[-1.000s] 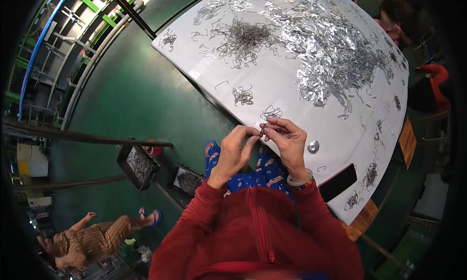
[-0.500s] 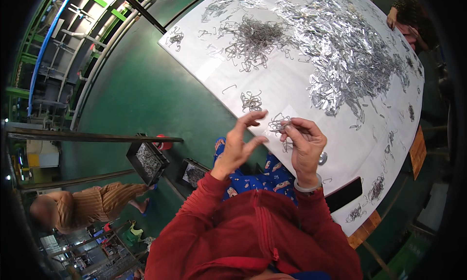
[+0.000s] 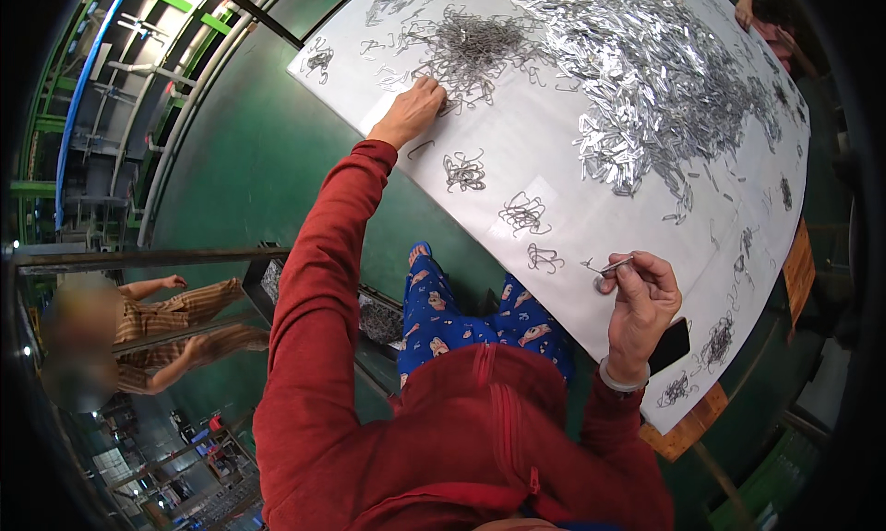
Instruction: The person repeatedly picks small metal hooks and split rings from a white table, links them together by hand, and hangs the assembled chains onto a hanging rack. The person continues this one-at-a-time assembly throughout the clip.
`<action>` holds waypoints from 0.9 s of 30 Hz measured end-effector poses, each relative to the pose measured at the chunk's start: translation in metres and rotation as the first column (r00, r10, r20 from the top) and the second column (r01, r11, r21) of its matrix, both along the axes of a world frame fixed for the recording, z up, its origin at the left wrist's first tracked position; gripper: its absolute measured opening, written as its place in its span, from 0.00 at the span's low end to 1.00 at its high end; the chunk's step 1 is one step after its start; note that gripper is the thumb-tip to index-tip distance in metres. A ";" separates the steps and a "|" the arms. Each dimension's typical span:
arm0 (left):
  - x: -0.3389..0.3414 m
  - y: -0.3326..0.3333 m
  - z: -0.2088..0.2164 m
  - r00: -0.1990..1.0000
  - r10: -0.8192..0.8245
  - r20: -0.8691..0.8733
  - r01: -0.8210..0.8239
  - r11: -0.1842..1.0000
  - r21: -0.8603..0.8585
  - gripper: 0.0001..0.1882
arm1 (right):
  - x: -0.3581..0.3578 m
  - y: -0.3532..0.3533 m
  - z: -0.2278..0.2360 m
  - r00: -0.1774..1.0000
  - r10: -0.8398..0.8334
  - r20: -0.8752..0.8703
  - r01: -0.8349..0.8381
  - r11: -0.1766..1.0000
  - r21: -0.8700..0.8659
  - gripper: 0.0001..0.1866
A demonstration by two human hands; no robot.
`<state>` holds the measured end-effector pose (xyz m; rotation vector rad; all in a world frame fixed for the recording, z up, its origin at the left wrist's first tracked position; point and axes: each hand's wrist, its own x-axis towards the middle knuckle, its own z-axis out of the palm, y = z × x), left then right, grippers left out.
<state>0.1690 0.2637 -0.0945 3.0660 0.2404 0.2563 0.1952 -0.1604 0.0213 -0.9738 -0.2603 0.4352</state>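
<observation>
My left hand (image 3: 413, 111) is stretched far out to the left edge of a dark heap of bent wire hooks (image 3: 480, 44). Its fingers are curled down at the table, and whatever they pinch is hidden. Closer to me, my right hand (image 3: 643, 305) pinches a thin silver metal clip (image 3: 616, 265) between thumb and fingers, above the table's near edge. Small bunches of wire hooks lie between my hands: one bunch (image 3: 464, 171) at the left, another bunch (image 3: 524, 214) in the middle, and a smaller bunch (image 3: 544, 259) close to the edge.
A large heap of flat silver metal pieces (image 3: 646, 97) spreads over the white table (image 3: 554, 153). A black phone (image 3: 671, 344) lies beside my right wrist. Across the table a person's hand (image 3: 744, 10) rests at the edge. At the left, people in striped clothes (image 3: 198, 310) stand near a dark crate.
My left hand has moved from beside my right hand, forward and left to the hook heap. My right hand has shifted right, away from the middle bunch, with a metal clip in its fingers.
</observation>
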 end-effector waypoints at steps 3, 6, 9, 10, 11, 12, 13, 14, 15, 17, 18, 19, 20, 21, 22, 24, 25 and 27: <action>0.000 -0.003 -0.001 0.974 0.202 0.103 -0.196 0.979 -0.057 0.06 | -0.007 -0.013 0.002 0.999 -0.012 0.048 0.015 0.998 -0.063 0.09; 0.000 0.002 0.003 0.914 0.404 0.033 -0.403 0.915 -0.016 0.06 | -0.014 -0.021 0.007 0.996 -0.010 0.084 0.015 0.998 -0.061 0.09; -0.006 -0.007 0.015 0.850 0.495 0.182 -0.470 0.867 -0.165 0.09 | -0.021 -0.023 0.010 0.995 0.002 0.105 0.002 0.999 -0.038 0.09; -0.006 -0.016 0.022 0.816 0.527 0.238 -0.468 0.844 -0.264 0.10 | -0.024 -0.023 0.011 0.996 -0.006 0.089 0.009 0.999 -0.032 0.09; -0.008 -0.031 0.025 0.840 0.459 0.289 -0.376 0.876 -0.301 0.11 | -0.028 -0.022 0.011 0.995 0.003 0.098 -0.001 1.000 -0.022 0.09; -0.011 -0.051 0.026 0.859 0.406 0.312 -0.296 0.891 -0.343 0.13 | -0.031 -0.022 0.011 0.996 0.005 0.093 -0.004 1.000 -0.012 0.09; -0.022 -0.084 0.019 0.902 0.299 0.312 -0.178 0.915 -0.363 0.12 | -0.034 -0.021 0.011 0.996 0.005 0.084 -0.005 1.000 0.007 0.09; -0.031 -0.118 0.014 0.947 0.212 0.241 -0.122 0.932 -0.341 0.12 | -0.036 -0.020 0.010 0.996 0.020 0.086 -0.020 1.000 -0.001 0.09; -0.040 -0.149 0.010 0.979 0.121 0.164 -0.063 0.944 -0.323 0.12 | -0.038 -0.019 0.010 0.996 0.032 0.080 -0.033 0.999 0.000 0.09; -0.055 -0.188 0.006 0.985 0.082 0.154 -0.009 0.906 -0.423 0.11 | -0.040 -0.016 0.009 0.997 0.049 0.066 -0.049 0.999 -0.010 0.09; -0.057 -0.197 0.004 0.988 0.076 0.136 -0.012 0.908 -0.419 0.07 | -0.040 -0.015 0.008 0.996 0.055 0.071 -0.054 0.998 -0.012 0.09; -0.057 -0.201 0.003 0.987 0.090 0.130 -0.026 0.902 -0.432 0.08 | -0.040 -0.013 0.008 0.995 0.061 0.077 -0.060 0.998 -0.017 0.08; -0.055 -0.197 0.003 0.983 0.102 0.154 -0.024 0.897 -0.442 0.09 | -0.039 -0.012 0.009 0.995 0.067 0.070 -0.065 0.998 -0.024 0.08; -0.051 -0.186 0.005 0.973 0.137 0.188 -0.041 0.896 -0.441 0.09 | -0.038 -0.011 0.009 0.996 0.068 0.058 -0.066 0.997 -0.037 0.08; -0.046 -0.170 0.007 0.954 0.153 0.258 -0.025 0.898 -0.439 0.09 | -0.038 -0.010 0.010 0.995 0.082 0.063 -0.079 0.996 -0.045 0.08; -0.033 -0.123 0.014 0.924 0.271 0.271 -0.143 0.900 -0.412 0.06 | -0.038 -0.006 0.011 0.993 0.100 0.065 -0.097 0.994 -0.048 0.08; -0.025 -0.102 0.015 0.876 0.363 0.316 -0.169 0.846 -0.505 0.05 | -0.038 -0.004 0.011 0.988 0.135 0.071 -0.133 0.991 -0.031 0.08; -0.013 -0.067 0.012 0.834 0.452 0.316 -0.254 0.823 -0.508 0.06 | -0.038 0.000 0.009 0.977 0.203 0.065 -0.199 0.979 -0.052 0.07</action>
